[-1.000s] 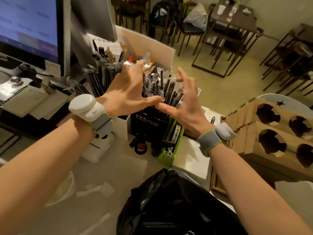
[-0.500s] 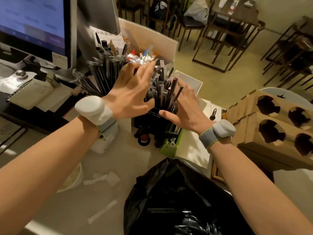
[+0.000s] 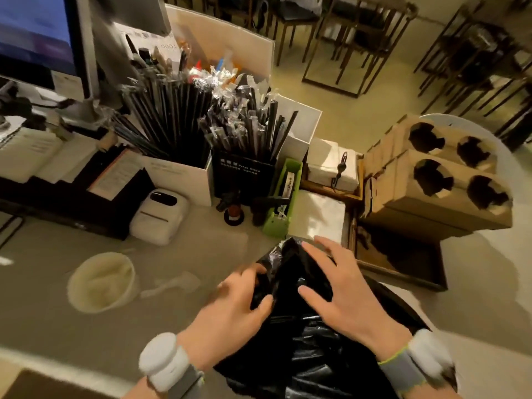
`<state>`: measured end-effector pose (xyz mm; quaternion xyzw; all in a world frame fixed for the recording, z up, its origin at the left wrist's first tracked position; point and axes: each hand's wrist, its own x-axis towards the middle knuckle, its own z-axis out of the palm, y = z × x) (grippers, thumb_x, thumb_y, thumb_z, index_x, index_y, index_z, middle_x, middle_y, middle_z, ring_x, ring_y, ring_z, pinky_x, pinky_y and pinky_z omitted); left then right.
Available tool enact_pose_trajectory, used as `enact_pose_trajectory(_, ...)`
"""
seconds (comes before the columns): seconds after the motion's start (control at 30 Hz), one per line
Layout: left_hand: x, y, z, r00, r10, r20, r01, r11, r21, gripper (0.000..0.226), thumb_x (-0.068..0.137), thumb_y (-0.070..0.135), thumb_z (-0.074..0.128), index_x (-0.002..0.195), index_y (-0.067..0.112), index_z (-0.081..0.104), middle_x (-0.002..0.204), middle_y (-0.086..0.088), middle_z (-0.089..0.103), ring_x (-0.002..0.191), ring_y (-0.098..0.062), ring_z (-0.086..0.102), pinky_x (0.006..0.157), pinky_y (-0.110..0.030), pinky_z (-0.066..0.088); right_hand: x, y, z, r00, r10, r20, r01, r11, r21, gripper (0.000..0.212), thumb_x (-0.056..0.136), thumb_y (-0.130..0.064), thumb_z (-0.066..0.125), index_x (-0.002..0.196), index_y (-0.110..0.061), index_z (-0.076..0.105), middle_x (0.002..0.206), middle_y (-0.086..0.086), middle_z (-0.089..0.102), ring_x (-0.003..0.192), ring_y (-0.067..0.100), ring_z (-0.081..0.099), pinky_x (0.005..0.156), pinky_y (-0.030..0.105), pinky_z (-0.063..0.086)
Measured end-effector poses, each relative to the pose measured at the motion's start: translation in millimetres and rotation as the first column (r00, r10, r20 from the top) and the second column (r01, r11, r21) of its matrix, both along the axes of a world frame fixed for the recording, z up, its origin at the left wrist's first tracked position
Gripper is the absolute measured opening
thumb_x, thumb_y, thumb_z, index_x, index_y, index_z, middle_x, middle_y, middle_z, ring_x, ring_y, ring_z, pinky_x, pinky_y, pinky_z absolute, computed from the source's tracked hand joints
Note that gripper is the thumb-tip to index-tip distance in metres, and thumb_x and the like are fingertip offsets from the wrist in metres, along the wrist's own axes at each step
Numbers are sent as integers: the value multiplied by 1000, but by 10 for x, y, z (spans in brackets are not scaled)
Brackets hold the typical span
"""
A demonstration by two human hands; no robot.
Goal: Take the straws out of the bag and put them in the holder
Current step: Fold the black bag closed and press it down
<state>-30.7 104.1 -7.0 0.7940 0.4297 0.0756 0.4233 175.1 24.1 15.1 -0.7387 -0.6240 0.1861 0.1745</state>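
A black plastic bag (image 3: 311, 349) lies on the counter close to me. My left hand (image 3: 230, 309) grips its left edge near the opening. Spread flat, my right hand (image 3: 342, 295) rests on the bag's top with its fingers apart. Further back stands a black holder (image 3: 244, 174) packed with wrapped black straws (image 3: 247, 125). A white holder (image 3: 184, 180) to its left is full of longer black straws (image 3: 169, 113). The bag's contents are hidden.
A white label printer (image 3: 159, 216) and a green tape dispenser (image 3: 283, 197) sit in front of the holders. A paper cup (image 3: 102, 282) lies at the left. Cardboard cup carriers (image 3: 440, 174) and napkins (image 3: 331, 165) stand at the right, a monitor (image 3: 37, 38) at the back left.
Both hands have left the straws in the black holder and come back down to the bag. The left hand has taken hold of the bag's edge.
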Motion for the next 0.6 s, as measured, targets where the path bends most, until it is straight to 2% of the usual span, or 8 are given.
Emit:
enact_pose_trajectory(0.1, 228, -516, -226, 986, -167, 0, 164, 969, 187, 40, 82, 42, 51, 121, 37, 43, 109, 13, 53, 96, -13, 56, 77, -31, 52, -117, -404, -265, 995, 70, -77, -74, 996, -57, 77, 84, -40, 61, 149, -44, 21, 152, -16, 28, 144, 4, 21, 119, 32, 25)
enact_pose_trajectory(0.17, 308, -751, -340, 959, -274, -78, 284, 934, 216, 44, 74, 42, 56, 116, 31, 52, 104, 8, 61, 85, -18, 61, 63, -33, 54, -179, -627, -387, 988, 35, -152, -43, 998, -46, 77, 81, -33, 60, 147, -45, 25, 145, -19, 33, 139, 3, 29, 115, 28, 30)
enact_pose_trajectory(0.2, 332, -859, -428, 944, -301, -136, 325, 918, 226, 45, 74, 46, 55, 115, 29, 56, 103, 6, 62, 84, -20, 62, 61, -34, 55, -187, -738, -463, 980, 12, -198, -19, 999, -32, 73, 81, -30, 61, 146, -42, 30, 140, -18, 38, 135, 5, 36, 111, 28, 35)
enact_pose_trajectory(0.3, 367, -1118, -632, 891, -353, -286, 399, 909, 121, 52, 84, 55, 38, 121, 24, 57, 117, -1, 60, 104, -30, 56, 81, -41, 49, -131, -1024, -701, 969, -42, -243, 27, 997, -65, 63, 84, -33, 61, 143, -32, 38, 124, -14, 49, 118, 8, 48, 100, 29, 42)
enact_pose_trajectory(0.37, 358, -1215, -706, 882, -346, -320, 408, 900, 152, 51, 89, 54, 30, 119, 24, 57, 117, -1, 57, 107, -30, 51, 89, -43, 44, -101, -1118, -825, 989, -48, -142, 27, 989, -148, 58, 89, -45, 54, 143, -29, 38, 118, -15, 50, 112, 8, 47, 96, 25, 37)
enact_pose_trajectory(0.43, 384, -1263, -676, 901, -310, -303, 371, 913, 169, 47, 93, 52, 24, 116, 27, 56, 114, 4, 57, 105, -25, 49, 91, -40, 40, -86, -1134, -877, 1000, -11, -11, 8, 975, -222, 53, 95, -51, 42, 143, -28, 39, 121, -14, 48, 115, 8, 42, 98, 24, 32)
enact_pose_trajectory(0.5, 387, -1242, -623, 930, -249, -270, 306, 931, 197, 46, 95, 51, 19, 113, 30, 55, 108, 8, 59, 100, -21, 49, 85, -37, 39, -81, -1067, -860, 999, 6, 40, 5, 966, -259, 49, 98, -52, 33, 143, -32, 38, 123, -16, 45, 117, 7, 38, 101, 24, 28)
enact_pose_trajectory(0.6, 435, -1194, -436, 960, -160, -231, 219, 942, 256, 43, 92, 47, 24, 120, 31, 53, 106, 11, 62, 93, -17, 48, 78, -35, 40, -57, -913, -652, 994, 60, 96, -28, 953, -302, 48, 98, -53, 30, 141, -37, 39, 119, -16, 50, 115, 9, 44, 101, 29, 26)
